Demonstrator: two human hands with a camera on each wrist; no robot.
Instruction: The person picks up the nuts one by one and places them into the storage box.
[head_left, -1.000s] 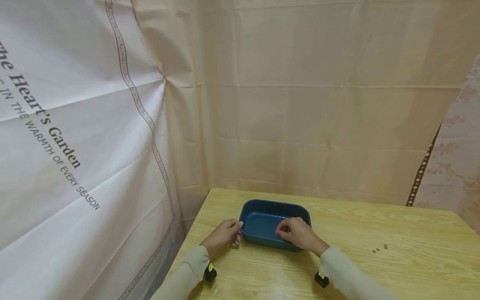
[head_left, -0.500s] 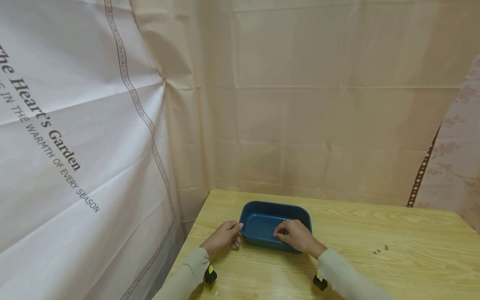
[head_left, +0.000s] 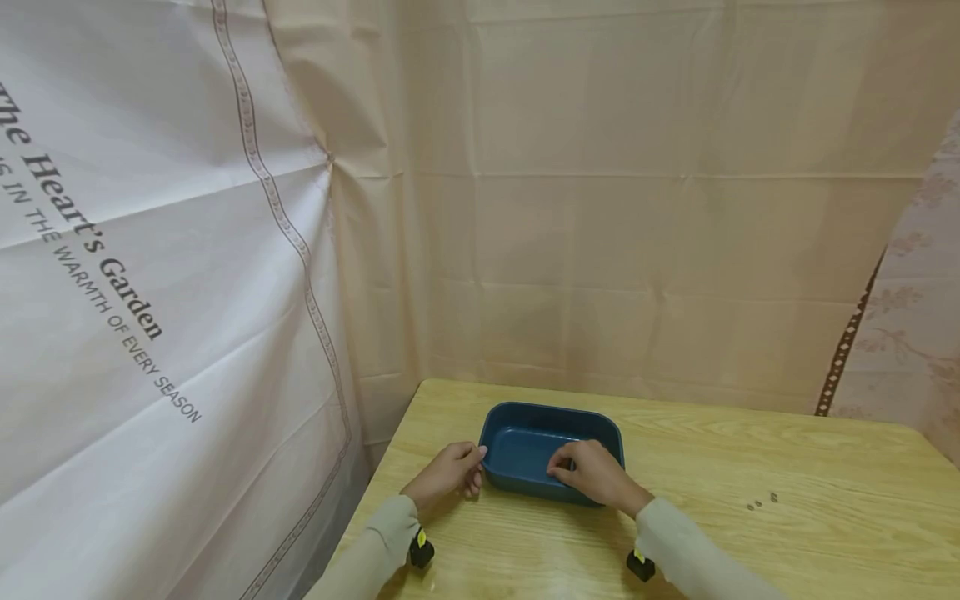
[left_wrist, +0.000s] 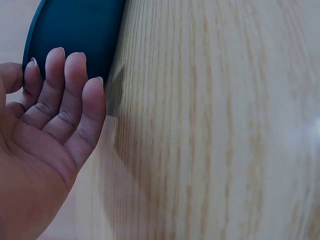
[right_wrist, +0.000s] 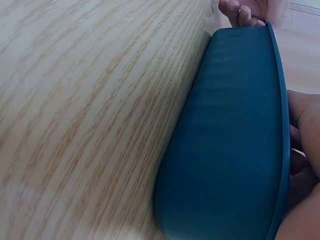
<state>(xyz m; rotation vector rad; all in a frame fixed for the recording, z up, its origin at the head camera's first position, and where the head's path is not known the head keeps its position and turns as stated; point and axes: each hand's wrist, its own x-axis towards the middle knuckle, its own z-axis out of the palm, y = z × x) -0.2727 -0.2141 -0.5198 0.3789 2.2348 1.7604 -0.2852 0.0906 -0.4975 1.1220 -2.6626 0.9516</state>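
Note:
A dark blue rectangular tub point(head_left: 543, 492) with rounded corners stands on the wooden table. At its left end, my left hand point(head_left: 450, 473) pinches the rim between thumb and forefinger; the left wrist view shows the other fingers of this hand point(left_wrist: 55, 120) bent along the outer wall. My right hand point(head_left: 596, 473) reaches over the near right rim, its curled fingertips low inside the tub with thumb and forefinger close together. In the right wrist view the tub's wall point(right_wrist: 225, 135) hides the fingertips of this hand point(right_wrist: 307, 125), so I cannot tell whether they hold anything.
On the wood-grain table point(head_left: 697, 550), three tiny dark ring-like pieces point(head_left: 758, 502) lie to the right of the tub. A beige cloth point(head_left: 637, 208) hangs behind the table, and a white printed cloth point(head_left: 187, 292) hangs along the left side.
My right hand has shifted slightly left inside the tub since a second ago, and has stayed almost still over the last half second. My left hand keeps its place at the rim.

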